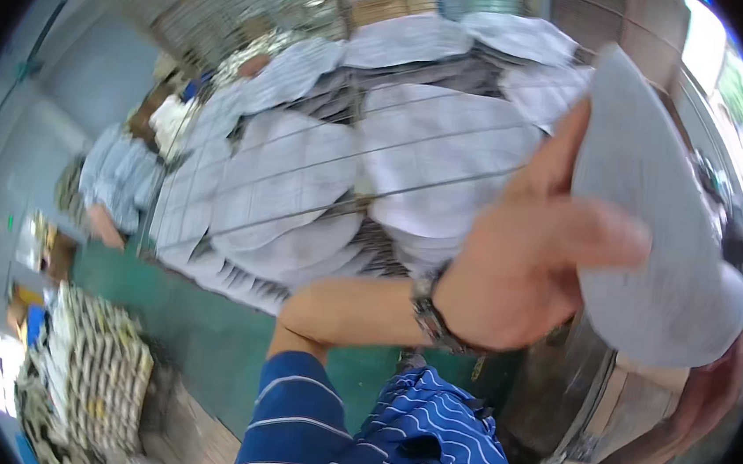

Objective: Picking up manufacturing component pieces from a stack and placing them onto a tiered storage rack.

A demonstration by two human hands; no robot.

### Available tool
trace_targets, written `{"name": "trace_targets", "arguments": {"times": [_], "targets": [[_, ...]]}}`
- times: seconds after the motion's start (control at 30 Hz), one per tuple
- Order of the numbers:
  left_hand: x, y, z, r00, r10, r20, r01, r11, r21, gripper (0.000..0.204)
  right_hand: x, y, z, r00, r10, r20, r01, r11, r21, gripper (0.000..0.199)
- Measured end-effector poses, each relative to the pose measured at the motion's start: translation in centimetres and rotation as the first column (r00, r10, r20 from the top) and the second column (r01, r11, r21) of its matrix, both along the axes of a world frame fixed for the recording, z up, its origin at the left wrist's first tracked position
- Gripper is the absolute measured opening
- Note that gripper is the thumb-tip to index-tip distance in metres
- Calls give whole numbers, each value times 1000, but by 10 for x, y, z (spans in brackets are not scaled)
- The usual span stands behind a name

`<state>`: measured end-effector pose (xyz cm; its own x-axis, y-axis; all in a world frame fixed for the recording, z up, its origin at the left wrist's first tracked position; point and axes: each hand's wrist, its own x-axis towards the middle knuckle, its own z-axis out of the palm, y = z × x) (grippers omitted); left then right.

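Note:
A grey-white flat panel with rounded edges [656, 213] is held up at the right, slightly curved. My left hand [519, 263], a watch on its wrist, reaches across and grips the panel's left edge. Its thumb lies over the front face, blurred, and the other fingers go behind. My right hand [734, 357] is at the panel's lower right edge; the panel hides most of its fingers. In front of me, similar white panels [449, 150] lie in several overlapping stacks, with thin bars or lines crossing over them.
Wire mesh [214, 6] stands behind the stacks. At the lower left is a tall pile of pale bundled pieces [103, 368] on the green floor [212, 333]. A light blue bulky bundle [116, 170] sits at the left. Brown boards or cartons [640, 397] are near my right forearm.

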<state>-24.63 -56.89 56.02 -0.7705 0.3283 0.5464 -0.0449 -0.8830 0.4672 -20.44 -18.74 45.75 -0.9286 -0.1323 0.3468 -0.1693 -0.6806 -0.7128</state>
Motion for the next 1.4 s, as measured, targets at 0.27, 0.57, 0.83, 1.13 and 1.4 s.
{"name": "trace_targets", "arguments": {"times": [0.27, 0.57, 0.83, 1.13, 1.4], "targets": [[4, -318, 25, 759, 624, -184, -645, 760, -83, 30, -232, -343, 146, 951, 272, -148, -205, 912, 356, 34], [-2, -626, 47, 161, 977, -140, -965, 126, -230, 17, -350, -815, 193, 812, 581, 53, -558, 749, 358, 19], [-12, -703, -48, -202, 938, -283, -256, -329, -909, 53, -379, -1005, 95, 829, 556, 61, -469, 632, 616, 21], [-36, -696, -123, 103, 203, -974, 184, -966, -182, 84, -391, -1013, 44, 884, 424, -195, 12, 399, 917, 37], [-60, -683, -117, 127, 126, -984, -16, -992, -129, 66, -393, -984, 56, 928, 347, -133, -65, 504, 861, 46]]}}
